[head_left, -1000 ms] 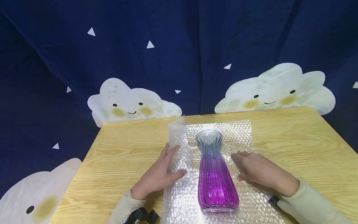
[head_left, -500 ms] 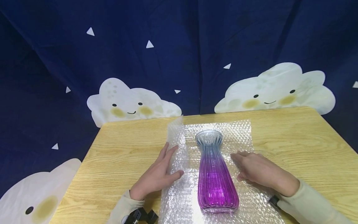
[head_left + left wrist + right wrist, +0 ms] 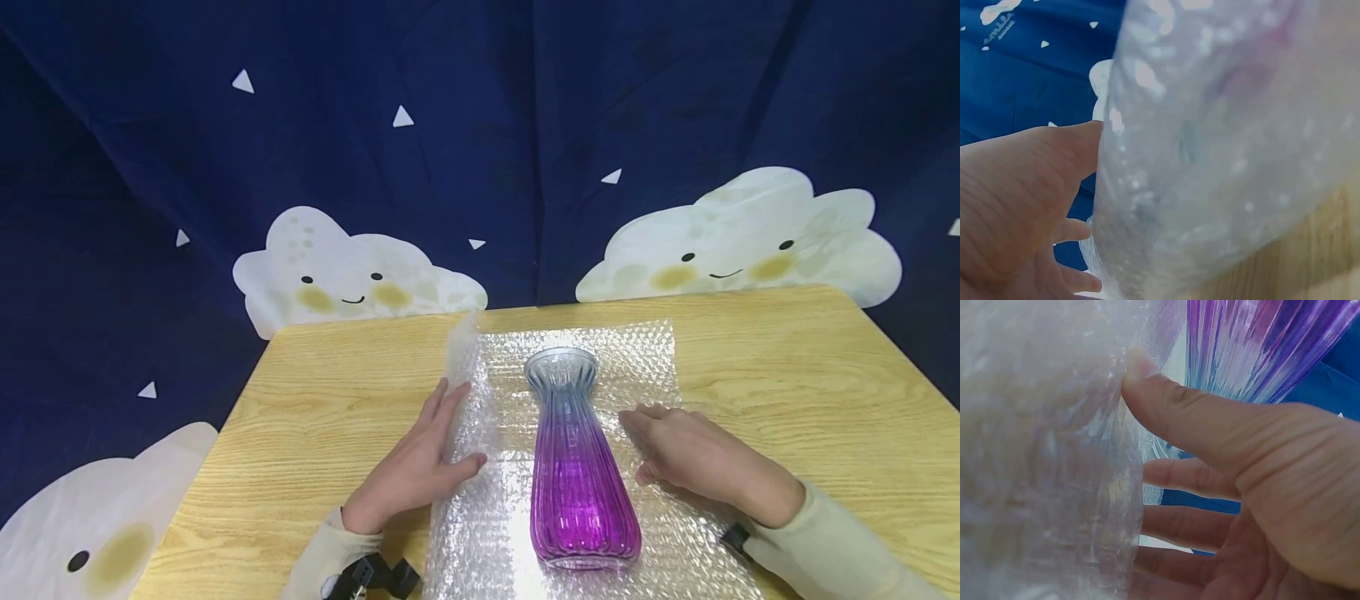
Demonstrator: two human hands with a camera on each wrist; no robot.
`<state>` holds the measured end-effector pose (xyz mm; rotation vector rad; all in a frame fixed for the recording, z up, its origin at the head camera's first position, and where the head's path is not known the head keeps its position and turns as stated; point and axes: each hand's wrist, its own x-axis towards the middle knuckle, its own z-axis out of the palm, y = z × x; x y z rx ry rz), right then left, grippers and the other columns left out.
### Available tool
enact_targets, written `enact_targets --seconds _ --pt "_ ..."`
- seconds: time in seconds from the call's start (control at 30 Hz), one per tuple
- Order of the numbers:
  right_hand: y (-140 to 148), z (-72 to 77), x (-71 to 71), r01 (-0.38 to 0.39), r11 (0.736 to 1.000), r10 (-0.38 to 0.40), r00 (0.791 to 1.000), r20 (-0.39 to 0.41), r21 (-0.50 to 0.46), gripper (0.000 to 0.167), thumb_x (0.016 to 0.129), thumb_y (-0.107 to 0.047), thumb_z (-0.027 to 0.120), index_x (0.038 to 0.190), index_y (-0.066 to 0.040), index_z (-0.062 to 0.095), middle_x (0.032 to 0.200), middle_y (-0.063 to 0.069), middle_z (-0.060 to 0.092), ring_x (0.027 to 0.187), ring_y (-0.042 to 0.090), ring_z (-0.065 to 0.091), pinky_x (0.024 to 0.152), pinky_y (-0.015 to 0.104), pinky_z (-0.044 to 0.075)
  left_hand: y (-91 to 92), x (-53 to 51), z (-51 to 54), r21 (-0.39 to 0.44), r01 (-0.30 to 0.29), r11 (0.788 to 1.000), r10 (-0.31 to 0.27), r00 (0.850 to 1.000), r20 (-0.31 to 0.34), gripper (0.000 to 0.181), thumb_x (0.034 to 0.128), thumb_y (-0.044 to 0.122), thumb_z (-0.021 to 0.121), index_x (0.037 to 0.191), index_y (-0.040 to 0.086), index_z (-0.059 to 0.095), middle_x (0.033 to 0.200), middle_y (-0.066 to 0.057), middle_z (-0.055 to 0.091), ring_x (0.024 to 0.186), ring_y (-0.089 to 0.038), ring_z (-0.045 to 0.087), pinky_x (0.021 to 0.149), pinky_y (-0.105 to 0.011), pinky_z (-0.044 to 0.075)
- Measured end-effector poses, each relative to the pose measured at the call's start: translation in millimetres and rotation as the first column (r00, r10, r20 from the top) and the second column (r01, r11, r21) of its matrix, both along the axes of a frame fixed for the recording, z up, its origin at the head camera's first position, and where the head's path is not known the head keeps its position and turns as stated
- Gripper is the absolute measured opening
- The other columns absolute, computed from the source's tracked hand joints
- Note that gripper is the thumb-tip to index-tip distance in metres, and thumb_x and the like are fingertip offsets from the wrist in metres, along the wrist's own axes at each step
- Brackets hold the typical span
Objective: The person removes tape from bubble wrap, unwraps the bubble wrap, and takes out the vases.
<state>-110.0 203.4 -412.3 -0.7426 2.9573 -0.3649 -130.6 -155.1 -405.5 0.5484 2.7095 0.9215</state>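
Observation:
A ribbed glass vase (image 3: 577,467), clear blue at the mouth and purple toward the base, lies on its side on a sheet of bubble wrap (image 3: 480,533). On the left, the sheet's edge stands raised and folded. My left hand (image 3: 412,467) touches that raised part with spread, straight fingers; in the left wrist view the wrap (image 3: 1210,156) hides some fingers. Right of the vase, my right hand (image 3: 690,450) rests on the wrap, apart from the glass. In the right wrist view, its thumb (image 3: 1179,415) and extended fingers touch the sheet.
Under everything is a wooden table (image 3: 337,392) with its far edge against a dark blue curtain (image 3: 510,150) printed with clouds. Black wrist cameras (image 3: 375,577) sit at both cuffs.
My left hand has shifted slightly left, and the raised left edge of the bubble wrap has moved left with it. The vase and my right hand stay where they were.

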Motion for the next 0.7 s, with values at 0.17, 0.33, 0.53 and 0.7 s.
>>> enact_targets --seconds 0.17,0.33,0.53,0.7 --pt "-0.3 0.3 -0.1 0.005 1.0 -0.005 1.0 -0.001 0.004 0.056 0.073 -0.027 0.09 0.121 -0.011 0.065 0.102 0.005 0.074 0.063 0.004 0.056 0.067 0.034 0.062 -2.7 -1.1 1.7 0.02 -0.002 1.0 0.002 1.0 0.003 0.099 0.0916 0.043 0.074 0.167 0.035 0.01 0.176 -0.016 0.001 0.128 -0.048 0.061 0.099 -0.066 0.054" --pt "0.0 0.5 0.4 0.002 1.0 -0.002 1.0 -0.003 0.0 0.061 0.073 -0.027 0.09 0.125 -0.008 0.065 0.109 0.009 0.075 0.068 0.009 0.063 0.072 0.038 0.063 -5.3 -2.2 2.9 0.035 -0.005 0.999 0.005 1.0 0.005 0.1 0.0908 0.041 0.075 0.167 0.035 0.011 0.176 -0.016 0.001 0.138 -0.051 0.052 0.105 -0.069 0.049" --pt "0.2 0.8 0.7 0.0 1.0 0.0 1.0 -0.004 -0.002 0.061 0.073 -0.028 0.09 0.124 -0.008 0.064 0.116 0.016 0.075 0.069 0.012 0.065 0.075 0.042 0.064 -5.4 -3.6 -0.9 0.045 0.004 0.999 -0.004 1.0 0.004 0.1 0.0906 0.041 0.075 0.167 0.034 0.011 0.176 -0.016 0.001 0.141 -0.051 0.049 0.106 -0.069 0.048" --pt "0.6 0.9 1.7 0.006 1.0 -0.006 1.0 0.006 -0.007 0.07 0.074 -0.028 0.089 0.134 -0.003 0.062 0.127 0.027 0.071 0.093 0.035 0.075 0.09 0.054 0.061 -5.5 -2.8 -3.3 0.034 0.008 0.999 -0.008 1.0 -0.007 0.1 0.0909 0.041 0.074 0.167 0.032 0.01 0.176 -0.015 0.002 0.137 -0.049 0.054 0.102 -0.068 0.051"
